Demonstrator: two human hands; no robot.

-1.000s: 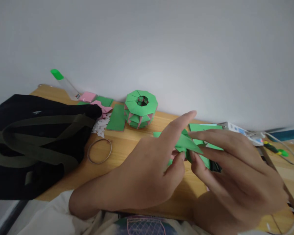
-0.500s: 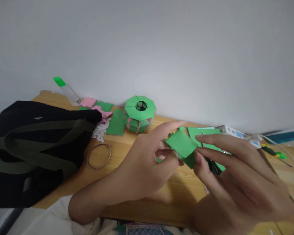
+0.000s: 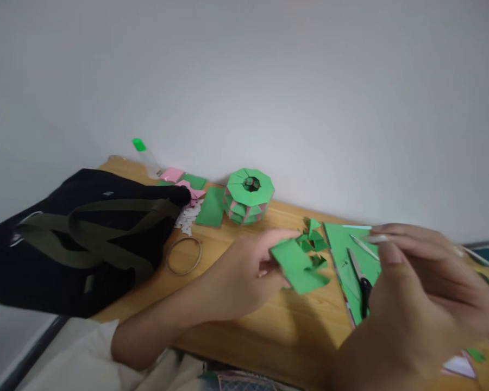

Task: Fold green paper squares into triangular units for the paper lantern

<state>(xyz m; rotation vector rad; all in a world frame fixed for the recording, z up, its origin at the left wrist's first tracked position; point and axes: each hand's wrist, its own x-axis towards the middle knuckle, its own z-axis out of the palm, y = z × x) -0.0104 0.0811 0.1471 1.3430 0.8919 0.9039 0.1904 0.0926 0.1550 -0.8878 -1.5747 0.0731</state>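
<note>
Left hand, centre frame, pinches folded green paper slanting down rightward; right hand, apart at right, pinches a pale sliver (blurred, perhaps plastic).

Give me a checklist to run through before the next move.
1. Left hand free: not ok, it holds a green paper piece.
2. Right hand grip: cannot tell, the pale thing at its fingertips is blurred.
3. Scissors resting on the green sheet: ok.
4. Round paper model standing upright near the wall: ok.
5. Black bag clear of both hands: ok.
</note>
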